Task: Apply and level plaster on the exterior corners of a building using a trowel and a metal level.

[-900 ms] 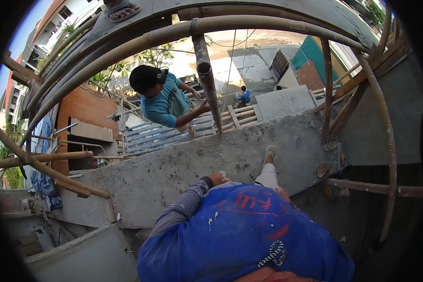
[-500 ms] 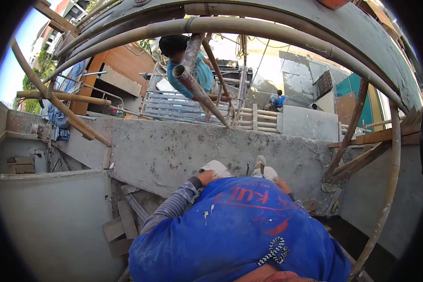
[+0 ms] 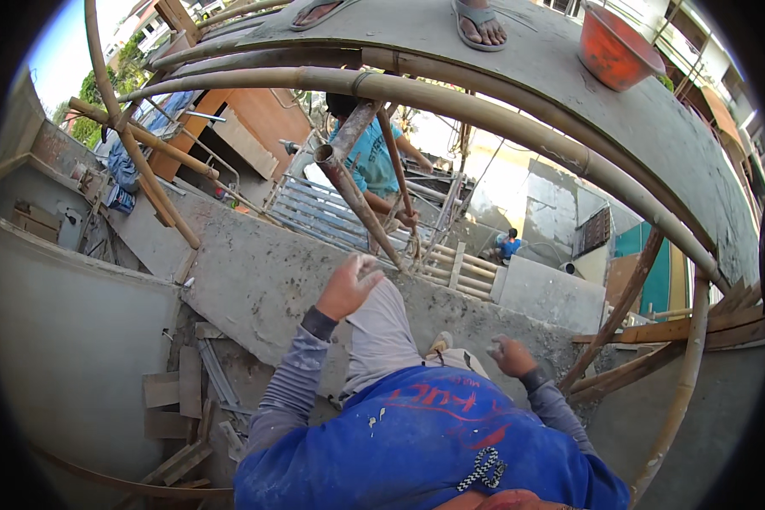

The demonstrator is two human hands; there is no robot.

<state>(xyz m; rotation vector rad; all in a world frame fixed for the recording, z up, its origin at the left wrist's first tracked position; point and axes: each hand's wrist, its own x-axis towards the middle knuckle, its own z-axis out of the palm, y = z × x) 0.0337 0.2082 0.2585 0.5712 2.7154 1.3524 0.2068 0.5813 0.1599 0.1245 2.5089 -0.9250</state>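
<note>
My left hand (image 3: 353,287) is raised over my light trouser leg with its fingers apart and holding nothing, below a rusty hollow pipe (image 3: 359,204) that slants across a bamboo scaffold. My right hand (image 3: 512,354) is beside my hip, fingers loosely bent and apart, with nothing in it. My feet rest on a rough concrete ledge (image 3: 246,280). Just beyond it a co-worker in a teal shirt (image 3: 374,153) stands behind the pipe, one hand low near a thinner pole.
Long bamboo rails (image 3: 476,102) arch overhead beside a plank bearing another person's sandalled feet (image 3: 480,25) and an orange bucket (image 3: 612,51). Uprights (image 3: 680,391) cross at the right. Wood scraps (image 3: 178,399) lie lower left. A person in blue (image 3: 508,246) is far below.
My view has turned and tilted, bringing the bucket and overhead feet into sight. My left leg has stepped up and forward, and both hands have risen from my sides.
</note>
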